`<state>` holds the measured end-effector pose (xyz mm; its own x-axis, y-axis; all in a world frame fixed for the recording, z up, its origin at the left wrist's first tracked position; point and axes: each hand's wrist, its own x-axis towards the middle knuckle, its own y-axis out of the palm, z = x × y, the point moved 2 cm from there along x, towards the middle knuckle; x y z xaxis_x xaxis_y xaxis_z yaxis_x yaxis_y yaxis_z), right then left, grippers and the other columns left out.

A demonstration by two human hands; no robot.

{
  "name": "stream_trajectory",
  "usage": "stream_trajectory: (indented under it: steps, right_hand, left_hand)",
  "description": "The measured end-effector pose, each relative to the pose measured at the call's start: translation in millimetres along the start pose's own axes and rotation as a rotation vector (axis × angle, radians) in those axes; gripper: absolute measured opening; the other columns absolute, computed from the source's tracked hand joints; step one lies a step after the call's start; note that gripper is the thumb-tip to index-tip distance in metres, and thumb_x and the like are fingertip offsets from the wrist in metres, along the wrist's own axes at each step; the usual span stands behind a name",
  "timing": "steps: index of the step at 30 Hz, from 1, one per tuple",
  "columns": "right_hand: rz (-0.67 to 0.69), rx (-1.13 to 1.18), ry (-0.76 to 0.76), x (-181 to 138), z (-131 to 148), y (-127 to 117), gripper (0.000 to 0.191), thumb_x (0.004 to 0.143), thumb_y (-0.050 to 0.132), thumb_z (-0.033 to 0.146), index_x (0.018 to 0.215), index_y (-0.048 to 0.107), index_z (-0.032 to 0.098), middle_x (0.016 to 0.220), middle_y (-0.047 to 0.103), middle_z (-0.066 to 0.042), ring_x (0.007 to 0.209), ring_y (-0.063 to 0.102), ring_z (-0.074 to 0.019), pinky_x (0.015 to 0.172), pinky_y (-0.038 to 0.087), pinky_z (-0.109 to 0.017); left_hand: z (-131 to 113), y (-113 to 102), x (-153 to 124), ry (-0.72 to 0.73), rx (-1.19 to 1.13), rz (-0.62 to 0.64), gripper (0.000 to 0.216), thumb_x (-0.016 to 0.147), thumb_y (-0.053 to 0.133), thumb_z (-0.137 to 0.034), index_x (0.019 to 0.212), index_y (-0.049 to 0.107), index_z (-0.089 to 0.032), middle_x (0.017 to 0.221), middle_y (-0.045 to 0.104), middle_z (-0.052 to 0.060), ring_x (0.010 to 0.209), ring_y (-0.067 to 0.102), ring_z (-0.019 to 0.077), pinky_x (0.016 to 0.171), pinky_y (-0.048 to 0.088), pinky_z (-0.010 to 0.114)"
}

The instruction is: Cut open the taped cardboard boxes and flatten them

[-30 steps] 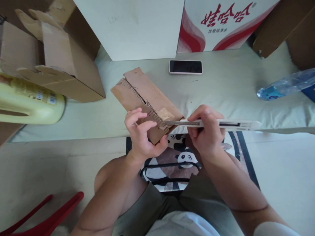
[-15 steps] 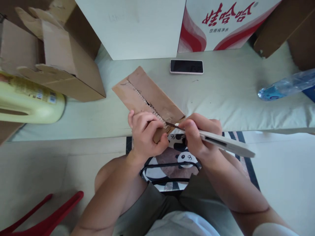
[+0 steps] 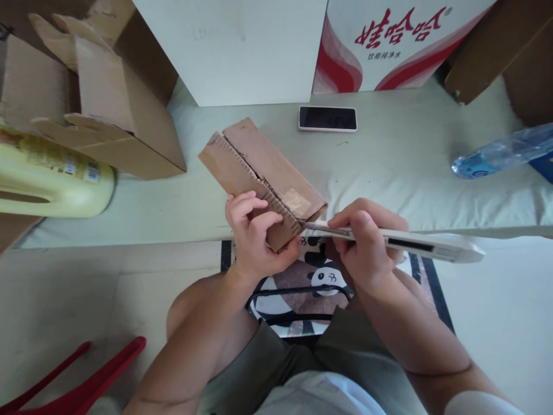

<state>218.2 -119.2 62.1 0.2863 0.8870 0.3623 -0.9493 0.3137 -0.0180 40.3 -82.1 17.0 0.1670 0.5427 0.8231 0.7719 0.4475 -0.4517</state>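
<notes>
A flat piece of brown cardboard (image 3: pixel 280 173) with a long cut running down it is held slanting over the edge of the covered surface. My left hand (image 3: pixel 259 236) grips its near end, thumb below and fingers on top. The cut's two sides stand slightly apart, with ragged corrugation showing. In my right hand (image 3: pixel 367 242) is a white utility knife (image 3: pixel 427 245), its handle pointing to the right. Its blade touches the cardboard at the near end of the cut, close to my left fingers.
A phone (image 3: pixel 327 119) lies behind the cardboard, before white boxes (image 3: pixel 242 52). An open carton (image 3: pixel 151 132) and a yellow jug (image 3: pixel 86 184) stand at left. A plastic bottle (image 3: pixel 496 155) lies at right. Below are a panda-print mat (image 3: pixel 276 323) and something red (image 3: pixel 108 369).
My right hand and the knife have moved right, with the blade now at the cardboard's near edge. The cut has opened wider and the cardboard bends along it.
</notes>
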Motion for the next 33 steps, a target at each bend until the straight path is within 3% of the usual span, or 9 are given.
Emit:
stream_trajectory:
  steps: [6, 12, 17, 20, 23, 26, 30, 33]
  right_hand:
    - [0.155, 0.242, 0.018, 1.5, -8.0, 1.1, 0.038, 0.104, 0.053, 0.044, 0.078, 0.071, 0.022, 0.048, 0.052, 0.005, 0.037, 0.043, -0.0084, 0.038, 0.034, -0.024]
    - [-0.069, 0.207, -0.018, 12.4, -26.1, -3.6, 0.033, 0.101, 0.057, 0.047, 0.082, 0.069, 0.023, 0.046, 0.047, 0.007, 0.036, 0.038, -0.0086, 0.037, 0.027, -0.023]
    - [-0.079, -0.018, 0.114, 20.9, -47.5, -2.9, 0.031, 0.100, 0.051, 0.049, 0.089, 0.064, 0.023, 0.048, 0.042, 0.009, 0.038, 0.038, -0.0095, 0.040, 0.028, -0.024]
    - [-0.067, -0.306, 0.063, 24.6, -52.0, -3.3, 0.024, 0.096, 0.052, 0.045, 0.094, 0.064, 0.023, 0.054, 0.047, 0.007, 0.045, 0.045, -0.0115, 0.048, 0.039, -0.026]
    - [0.001, -0.610, -0.032, 27.3, -58.1, -3.4, 0.025, 0.093, 0.055, 0.042, 0.106, 0.065, 0.023, 0.072, 0.063, 0.000, 0.062, 0.058, -0.0168, 0.063, 0.050, -0.032]
    - [0.102, -0.784, -0.019, 28.7, -70.4, -5.0, 0.037, 0.094, 0.052, 0.044, 0.121, 0.063, 0.022, 0.096, 0.072, -0.010, 0.074, 0.065, -0.0231, 0.069, 0.054, -0.039]
    - [0.230, -0.913, 0.123, 30.5, -85.5, -8.6, 0.051, 0.092, 0.052, 0.044, 0.137, 0.057, 0.018, 0.127, 0.069, -0.020, 0.083, 0.069, -0.0300, 0.074, 0.056, -0.049]
    - [0.237, -0.925, 0.200, 33.4, -90.1, -9.5, 0.053, 0.095, 0.048, 0.042, 0.141, 0.054, 0.017, 0.134, 0.066, -0.023, 0.092, 0.070, -0.0343, 0.080, 0.057, -0.053]
  left_hand:
    - [3.2, -2.5, -1.2, -0.018, -0.055, -0.045, 0.041, 0.077, 0.068, -0.041, 0.113, 0.051, -0.028, 0.115, 0.048, 0.008, 0.118, 0.054, 0.0294, 0.109, 0.045, 0.055]
    - [13.0, -9.3, 3.8, 0.021, -0.078, -0.082, 0.042, 0.079, 0.061, -0.025, 0.121, 0.055, -0.027, 0.113, 0.053, 0.008, 0.113, 0.059, 0.0273, 0.101, 0.052, 0.049]
    - [14.9, -11.2, 5.2, 0.081, -0.002, -0.026, 0.048, 0.085, 0.056, -0.017, 0.131, 0.063, -0.028, 0.123, 0.064, 0.010, 0.122, 0.061, 0.0291, 0.106, 0.050, 0.049]
    - [16.9, -9.6, 3.2, 0.051, 0.001, -0.008, 0.046, 0.088, 0.054, -0.019, 0.132, 0.064, -0.029, 0.122, 0.069, 0.009, 0.122, 0.063, 0.0290, 0.109, 0.048, 0.051]
    - [20.6, -7.5, 0.9, 0.042, -0.002, -0.026, 0.042, 0.089, 0.053, -0.022, 0.129, 0.064, -0.029, 0.123, 0.069, 0.009, 0.122, 0.063, 0.0288, 0.110, 0.048, 0.052]
    - [24.4, -4.5, 0.2, 0.057, -0.008, -0.063, 0.040, 0.088, 0.052, -0.022, 0.126, 0.066, -0.028, 0.123, 0.070, 0.009, 0.121, 0.065, 0.0292, 0.109, 0.048, 0.052]
    - [29.6, 1.0, 3.1, 0.061, -0.042, -0.118, 0.040, 0.087, 0.053, -0.024, 0.124, 0.068, -0.028, 0.121, 0.072, 0.008, 0.119, 0.066, 0.0298, 0.111, 0.046, 0.054]
    - [35.5, 5.2, 4.8, 0.056, -0.079, -0.108, 0.039, 0.086, 0.054, -0.027, 0.122, 0.068, -0.030, 0.121, 0.073, 0.008, 0.119, 0.066, 0.0303, 0.111, 0.045, 0.055]
